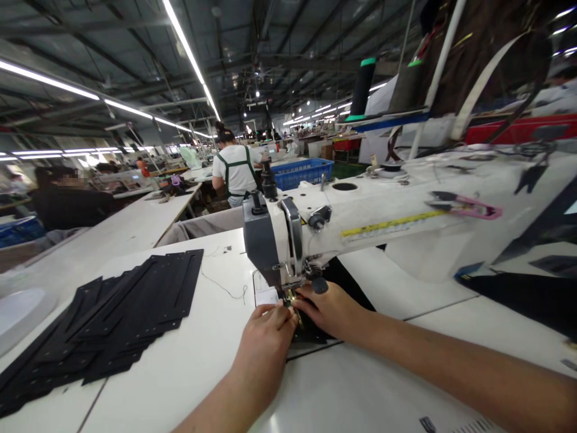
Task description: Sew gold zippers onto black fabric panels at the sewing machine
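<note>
A white sewing machine [383, 204] stands over the white table. Beneath its needle area lies a black fabric piece [349, 285], partly hidden by my hands. My left hand [265, 337] is at the front left of the presser foot, its fingers bent and pressed together at the brass-coloured metal part [292, 297]. On the right side of the same spot is my right hand [331, 310], with thumb and forefinger closed near the foot. What the fingertips of either hand hold is too small to make out.
Black flat pieces [135, 307] lie in an overlapping pile on the table [207, 373] at left. Pink-handled snips [473, 205] rest on the machine arm. Thread cones [363, 87] stand behind. A person [237, 165] works beyond, beside a blue crate [302, 174]; another sits at left.
</note>
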Motion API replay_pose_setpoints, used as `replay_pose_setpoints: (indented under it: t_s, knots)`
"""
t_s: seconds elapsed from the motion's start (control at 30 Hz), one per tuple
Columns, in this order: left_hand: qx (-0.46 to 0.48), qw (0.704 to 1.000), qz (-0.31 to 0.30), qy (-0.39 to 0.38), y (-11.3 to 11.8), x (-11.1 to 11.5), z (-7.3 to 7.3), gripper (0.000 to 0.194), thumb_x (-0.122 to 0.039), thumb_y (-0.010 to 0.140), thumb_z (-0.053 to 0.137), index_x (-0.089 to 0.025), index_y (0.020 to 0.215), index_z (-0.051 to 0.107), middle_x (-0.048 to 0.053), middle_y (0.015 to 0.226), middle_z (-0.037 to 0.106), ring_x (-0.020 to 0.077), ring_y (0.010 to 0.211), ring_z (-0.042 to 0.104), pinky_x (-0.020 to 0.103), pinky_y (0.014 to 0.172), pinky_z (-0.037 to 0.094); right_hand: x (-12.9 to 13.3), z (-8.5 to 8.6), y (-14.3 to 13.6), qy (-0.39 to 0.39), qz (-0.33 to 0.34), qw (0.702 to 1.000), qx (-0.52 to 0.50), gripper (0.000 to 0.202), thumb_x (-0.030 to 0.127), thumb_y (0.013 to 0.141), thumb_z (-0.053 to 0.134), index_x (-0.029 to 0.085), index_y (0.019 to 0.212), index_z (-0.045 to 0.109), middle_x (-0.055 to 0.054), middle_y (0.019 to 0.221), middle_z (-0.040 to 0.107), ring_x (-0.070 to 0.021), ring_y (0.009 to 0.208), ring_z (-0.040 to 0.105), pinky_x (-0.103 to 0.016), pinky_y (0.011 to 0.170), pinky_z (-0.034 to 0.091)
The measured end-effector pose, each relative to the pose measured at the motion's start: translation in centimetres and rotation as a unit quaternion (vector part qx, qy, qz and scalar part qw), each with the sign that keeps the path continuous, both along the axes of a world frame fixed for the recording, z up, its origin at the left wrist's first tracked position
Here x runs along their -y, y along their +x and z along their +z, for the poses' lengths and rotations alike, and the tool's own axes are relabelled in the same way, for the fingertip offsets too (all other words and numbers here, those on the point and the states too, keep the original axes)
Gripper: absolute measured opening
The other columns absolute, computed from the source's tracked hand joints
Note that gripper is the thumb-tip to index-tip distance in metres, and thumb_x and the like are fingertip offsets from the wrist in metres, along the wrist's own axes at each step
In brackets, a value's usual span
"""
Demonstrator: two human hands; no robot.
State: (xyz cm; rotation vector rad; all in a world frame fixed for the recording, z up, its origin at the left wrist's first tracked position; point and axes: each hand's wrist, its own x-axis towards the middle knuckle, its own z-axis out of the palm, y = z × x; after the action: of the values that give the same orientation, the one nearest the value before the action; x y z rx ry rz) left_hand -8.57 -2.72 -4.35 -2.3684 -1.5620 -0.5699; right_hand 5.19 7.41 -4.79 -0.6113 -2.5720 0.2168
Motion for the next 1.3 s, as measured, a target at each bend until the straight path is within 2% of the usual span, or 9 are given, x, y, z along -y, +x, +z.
replay_pose_setpoints:
  t_s: [0.13,0.27,0.4,0.5,0.8,0.9,0.97,1.1,1.3]
  knots:
    - [-0.009,1.000,0.006,0.003,-0.1,0.0,0.0,0.023,-0.008,0.080,0.041,-0.015,0.091,0.059,0.008,0.089,0.063,0.0191,0.085,0.060,0.037,0.080,0.049,0.3,0.4,-0.2,0.079,-0.071,0.994,0.015,0.021,0.016,0.085,0.045,0.016,0.073,0.063,-0.011,0.079,0.065,-0.0233,0.077,0.059,-0.033,0.068,0.043]
    - [-0.010,1.000,0.004,0.007,-0.1,0.1,-0.1,0.024,-0.007,0.078,0.041,-0.016,0.092,0.059,0.008,0.087,0.064,0.0197,0.084,0.060,0.038,0.082,0.047,0.7,0.4,-0.6,0.096,-0.097,0.990,0.018,0.022,0.010,0.082,0.045,0.015,0.070,0.064,-0.011,0.072,0.065,-0.0232,0.070,0.059,-0.033,0.063,0.043]
    - [-0.005,1.000,0.001,0.010,-0.1,0.1,0.0,0.025,-0.006,0.079,0.040,-0.016,0.093,0.058,0.007,0.089,0.064,0.0192,0.083,0.060,0.038,0.082,0.047,0.7,0.3,-0.3,0.007,-0.105,0.994,-0.035,0.012,0.021,0.079,0.055,0.016,0.085,0.065,-0.008,0.089,0.066,-0.0207,0.086,0.058,-0.030,0.078,0.044]
    - [-0.005,1.000,-0.004,0.008,-0.2,0.1,0.0,0.027,-0.005,0.077,0.040,-0.015,0.094,0.058,0.007,0.091,0.064,0.0199,0.085,0.060,0.039,0.082,0.047,0.6,0.2,-0.1,-0.064,-0.119,0.990,-0.048,0.015,0.025,0.078,0.057,0.018,0.088,0.065,-0.005,0.090,0.067,-0.0185,0.088,0.059,-0.026,0.078,0.045]
    - [-0.009,1.000,-0.015,0.000,-0.3,0.0,0.4,0.030,-0.001,0.074,0.042,-0.015,0.093,0.060,0.008,0.090,0.064,0.0217,0.088,0.060,0.042,0.082,0.049,0.0,0.6,-1.8,-0.071,-0.202,0.976,-0.027,0.026,0.024,0.082,0.048,0.010,0.070,0.066,-0.017,0.074,0.067,-0.0279,0.073,0.063,-0.037,0.068,0.046]
    - [0.000,1.000,-0.002,-0.015,-0.1,0.4,0.6,0.030,-0.001,0.072,0.044,-0.015,0.092,0.061,0.009,0.092,0.063,0.0225,0.088,0.059,0.041,0.081,0.050,0.9,0.9,-0.3,-0.064,-0.152,0.986,-0.026,0.025,0.024,0.086,0.044,0.013,0.083,0.066,-0.012,0.084,0.067,-0.0223,0.079,0.063,-0.031,0.070,0.047]
    - [0.036,0.999,0.012,-0.017,0.0,0.9,0.5,0.033,-0.001,0.072,0.044,-0.016,0.097,0.060,0.008,0.098,0.061,0.0212,0.091,0.059,0.038,0.080,0.052,2.1,0.9,1.3,-0.039,-0.071,0.996,-0.026,0.024,0.024,0.086,0.044,0.016,0.096,0.064,-0.008,0.100,0.065,-0.0188,0.093,0.059,-0.029,0.082,0.045]
    - [0.091,0.995,0.034,0.029,0.0,1.9,-0.4,0.029,-0.006,0.078,0.043,-0.016,0.100,0.058,0.008,0.100,0.062,0.0199,0.091,0.060,0.038,0.082,0.053,4.3,0.2,3.5,0.037,0.075,0.996,-0.025,0.037,0.024,0.083,0.047,0.004,0.114,0.056,-0.015,0.118,0.056,-0.0249,0.112,0.048,-0.037,0.098,0.037]
    - [0.022,0.996,-0.056,0.068,-0.2,1.7,-0.6,0.023,-0.008,0.084,0.041,-0.013,0.092,0.062,0.008,0.090,0.067,0.0192,0.087,0.063,0.041,0.087,0.051,4.4,-0.3,3.2,0.077,0.105,0.991,-0.024,0.033,0.011,0.081,0.040,0.001,0.105,0.061,-0.016,0.110,0.061,-0.0244,0.105,0.054,-0.036,0.094,0.043]
